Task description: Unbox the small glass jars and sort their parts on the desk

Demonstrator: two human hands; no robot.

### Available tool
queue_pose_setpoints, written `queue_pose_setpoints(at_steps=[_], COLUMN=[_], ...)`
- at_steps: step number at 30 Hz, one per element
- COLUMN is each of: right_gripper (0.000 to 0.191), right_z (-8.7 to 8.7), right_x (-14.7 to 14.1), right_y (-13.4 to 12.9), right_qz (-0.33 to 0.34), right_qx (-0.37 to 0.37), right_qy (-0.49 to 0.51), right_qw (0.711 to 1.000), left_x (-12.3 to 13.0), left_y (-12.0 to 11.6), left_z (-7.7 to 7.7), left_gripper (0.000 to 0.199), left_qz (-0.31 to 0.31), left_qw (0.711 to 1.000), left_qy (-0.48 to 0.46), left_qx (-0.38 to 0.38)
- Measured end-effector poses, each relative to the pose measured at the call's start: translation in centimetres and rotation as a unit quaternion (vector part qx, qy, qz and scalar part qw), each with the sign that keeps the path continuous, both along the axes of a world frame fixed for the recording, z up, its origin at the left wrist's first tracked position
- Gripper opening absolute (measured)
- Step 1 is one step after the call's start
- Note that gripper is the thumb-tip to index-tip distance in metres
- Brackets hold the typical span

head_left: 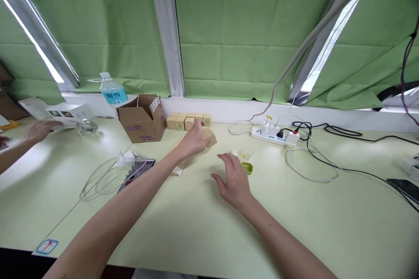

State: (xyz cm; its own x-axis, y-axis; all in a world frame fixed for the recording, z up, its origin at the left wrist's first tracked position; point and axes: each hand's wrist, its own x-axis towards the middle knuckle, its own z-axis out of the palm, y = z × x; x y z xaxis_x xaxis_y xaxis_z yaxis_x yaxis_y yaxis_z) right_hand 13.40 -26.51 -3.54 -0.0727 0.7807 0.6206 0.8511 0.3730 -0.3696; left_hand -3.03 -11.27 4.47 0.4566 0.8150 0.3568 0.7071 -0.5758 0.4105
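Note:
My left hand [194,140] reaches to the back of the table, fingers bent and pointing at a row of small tan boxes [180,121]. Its thumb lies against a brown cardboard piece [211,138], which it seems to grip; the fingers partly hide it. Below the wrist, a flat pale piece [178,169] is mostly covered by my forearm. My right hand [234,179] hovers over the table with thumb and fingers apart, holding nothing. Just beyond it are a small green tray [247,168] and a clear plastic piece [245,153].
An opened brown carton [142,122] and a water bottle [113,90] stand back left. A phone [144,166] with white cables lies left of my forearm. A power strip [273,135] with trailing cables is back right. Another person's hand [41,130] touches a white box [70,113].

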Motion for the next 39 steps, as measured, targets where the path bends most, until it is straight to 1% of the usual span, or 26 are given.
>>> queue_pose_setpoints(at_steps=[2,3,4,5,6,8,9,11,13,15,17,20,23,28,30,33,35,39], right_gripper=[0.081,0.093,0.101,0.104,0.1,0.084,0.075,0.063,0.057,0.054,0.054,0.055,0.061,0.073,0.072,0.067,0.066,0.063], right_z=[0.4,0.5,0.6,0.7,0.7,0.7,0.7,0.5,0.1,-0.4,-0.9,-1.4,-1.6,-2.0,-2.0,-1.9,-1.9,-2.3], right_x=[0.1,0.0,-0.3,-0.5,-0.8,-1.1,-1.1,-0.8,-0.3,0.2,0.4,0.3,0.1,0.2,0.3,0.3,0.2,-0.1], right_y=[-0.2,-0.5,-0.8,-1.1,-1.5,-2.3,-2.6,-3.2,-3.5,-3.7,-3.9,-4.2,-4.4,-4.6,-4.7,-4.7,-4.7,-4.4], right_qz=[-0.033,-0.036,-0.029,-0.015,0.001,0.032,0.045,0.071,0.099,0.119,0.131,0.154,0.178,0.174,0.168,0.161,0.159,0.156], right_qx=[-0.011,-0.029,-0.054,-0.083,-0.111,-0.148,-0.156,-0.153,-0.14,-0.133,-0.135,-0.132,-0.126,-0.116,-0.116,-0.104,-0.087,-0.063], right_qy=[0.029,0.038,0.043,0.048,0.052,0.063,0.07,0.092,0.116,0.128,0.128,0.114,0.088,0.03,0.003,-0.025,-0.032,-0.03], right_qw=[0.999,0.998,0.997,0.995,0.992,0.986,0.984,0.981,0.978,0.976,0.974,0.973,0.972,0.977,0.979,0.981,0.983,0.985], left_x=[-0.9,-1.3,-1.6,-1.9,-2.0,-2.3,-2.5,-3.0,-3.8,-4.5,-5.1,-5.3,-5.1,-5.0,-5.0,-5.1,-5.1,-4.8], left_y=[-4.0,-5.9,-7.6,-9.1,-10.3,-12.0,-12.5,-13.0,-13.2,-13.2,-13.4,-13.7,-14.0,-14.2,-14.3,-14.4,-14.5,-14.6], left_z=[-0.8,-1.4,-2.1,-2.8,-3.4,-4.4,-4.6,-4.7,-4.6,-4.5,-4.5,-4.5,-4.5,-4.3,-4.3,-4.3,-4.3,-4.4], left_gripper=[0.054,0.052,0.047,0.042,0.037,0.033,0.033,0.035,0.037,0.037,0.038,0.038,0.037,0.035,0.038,0.045,0.046,0.049], left_qz=[-0.014,-0.015,-0.013,-0.015,-0.011,-0.018,-0.032,-0.082,-0.133,-0.155,-0.162,-0.167,-0.16,-0.169,-0.179,-0.185,-0.181,-0.163], left_qw=[0.995,0.99,0.984,0.976,0.967,0.95,0.943,0.928,0.909,0.893,0.886,0.892,0.902,0.911,0.915,0.929,0.939,0.95], left_qy=[-0.08,-0.111,-0.144,-0.175,-0.203,-0.247,-0.259,-0.272,-0.275,-0.277,-0.262,-0.229,-0.203,-0.169,-0.154,-0.126,-0.109,-0.098], left_qx=[-0.057,-0.083,-0.104,-0.127,-0.151,-0.19,-0.207,-0.241,-0.282,-0.32,-0.346,-0.352,-0.347,-0.335,-0.327,-0.294,-0.27,-0.247])
